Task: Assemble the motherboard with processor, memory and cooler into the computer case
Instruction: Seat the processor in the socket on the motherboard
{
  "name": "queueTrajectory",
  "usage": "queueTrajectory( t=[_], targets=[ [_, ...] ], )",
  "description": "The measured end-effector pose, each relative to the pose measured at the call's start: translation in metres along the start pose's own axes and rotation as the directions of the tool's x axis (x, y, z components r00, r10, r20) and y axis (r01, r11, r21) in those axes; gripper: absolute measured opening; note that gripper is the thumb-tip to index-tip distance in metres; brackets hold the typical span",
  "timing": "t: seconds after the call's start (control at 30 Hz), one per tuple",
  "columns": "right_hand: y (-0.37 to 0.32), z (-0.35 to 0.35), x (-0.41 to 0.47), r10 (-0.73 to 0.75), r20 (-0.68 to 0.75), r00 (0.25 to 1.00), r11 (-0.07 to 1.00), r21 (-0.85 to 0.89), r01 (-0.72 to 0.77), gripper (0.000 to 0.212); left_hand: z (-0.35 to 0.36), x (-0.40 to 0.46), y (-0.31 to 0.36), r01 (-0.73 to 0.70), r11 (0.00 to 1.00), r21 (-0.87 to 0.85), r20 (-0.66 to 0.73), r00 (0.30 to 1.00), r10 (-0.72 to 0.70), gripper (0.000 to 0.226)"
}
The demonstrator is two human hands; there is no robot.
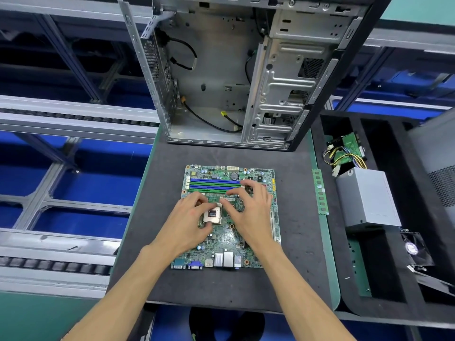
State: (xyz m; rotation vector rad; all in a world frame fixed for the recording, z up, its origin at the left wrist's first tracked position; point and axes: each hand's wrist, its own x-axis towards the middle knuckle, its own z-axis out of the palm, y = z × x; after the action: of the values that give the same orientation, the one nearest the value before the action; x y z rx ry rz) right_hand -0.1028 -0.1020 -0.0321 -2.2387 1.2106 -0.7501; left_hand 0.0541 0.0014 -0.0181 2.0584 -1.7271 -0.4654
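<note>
Over the motherboard (231, 232), both hands' curled fingers touch the processor (212, 214).

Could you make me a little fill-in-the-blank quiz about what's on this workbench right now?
1. The green motherboard lies flat on a dark ____ mat.
2. Both hands, left hand and right hand, work at the square ____ in its socket.
3. The loose green memory stick lies to the ____ of the motherboard.
4. The open grey metal computer case holds ____ motherboard yet.

Missing words: grey; processor; right; no
</note>
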Motion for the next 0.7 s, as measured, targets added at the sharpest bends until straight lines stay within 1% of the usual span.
queueTrajectory(
  t=[0.1,0.23,0.33,0.5,0.7],
  targets=[
    [-0.001,0.0,-0.001,-0.012,0.0,1.0,1.0,0.013,0.012,0.023,0.0,-0.002,0.001,0.021,1.0,-0.017,-0.014,1.0,-0.021,0.045],
    [-0.001,-0.001,-0.001,-0.059,0.003,0.998,0.998,0.013,0.059,0.014,-0.001,0.0,0.002,0.01,0.999,-0.036,-0.008,1.0,-0.01,0.046],
    [-0.001,0.0,-0.002,-0.094,-0.006,0.996,0.996,-0.009,0.094,0.013,-0.002,0.002,0.001,0.022,0.999,-0.04,-0.001,1.0,-0.022,0.047],
    [0.001,-0.001,-0.003,-0.081,-0.048,0.996,0.997,-0.02,0.08,0.012,-0.002,0.006,0.003,-0.002,0.999,-0.036,0.007,1.0,0.002,0.046],
    [0.005,-0.002,0.0,-0.066,-0.006,0.998,0.998,-0.023,0.066,0.014,0.001,0.008,0.003,0.004,1.0,-0.028,0.009,1.0,-0.004,0.045]
  ],
)
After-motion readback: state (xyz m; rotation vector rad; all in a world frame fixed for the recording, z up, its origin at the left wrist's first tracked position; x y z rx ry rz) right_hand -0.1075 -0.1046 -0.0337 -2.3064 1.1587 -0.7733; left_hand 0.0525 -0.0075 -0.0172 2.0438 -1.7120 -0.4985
